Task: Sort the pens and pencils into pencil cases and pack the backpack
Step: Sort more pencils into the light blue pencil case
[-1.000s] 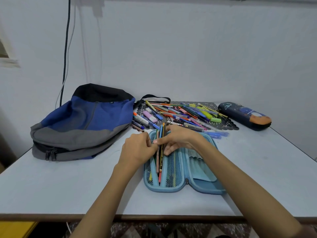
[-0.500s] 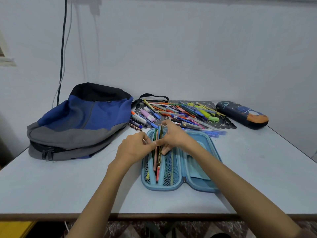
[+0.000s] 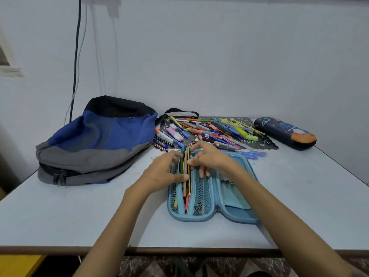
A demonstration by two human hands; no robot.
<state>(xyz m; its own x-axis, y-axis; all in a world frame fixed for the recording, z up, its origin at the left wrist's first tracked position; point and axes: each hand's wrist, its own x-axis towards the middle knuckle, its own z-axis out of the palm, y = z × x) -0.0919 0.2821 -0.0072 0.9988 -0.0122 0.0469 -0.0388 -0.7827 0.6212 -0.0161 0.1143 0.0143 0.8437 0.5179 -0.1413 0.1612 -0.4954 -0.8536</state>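
— On the table (image 3: 79,212), where were the pencils (image 3: 186,176)?
— Lower ends in the open blue pencil case (image 3: 191,219), left mesh side. The left hand (image 3: 161,172) and right hand (image 3: 211,158) both pinched the bundle.
— What crowded them?
— Loose pens (image 3: 209,132) just beyond; backpack (image 3: 95,140) left, dark pencil case (image 3: 285,132) far right.

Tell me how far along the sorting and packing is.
Done: a few pencils sit under the mesh of the open light-blue zip pencil case. In hand: the left hand and right hand grip a bundle of coloured pencils over its left half. Left: the pile of pens and markers on the dark mat, the closed navy pencil case, and the flat blue-and-grey backpack.
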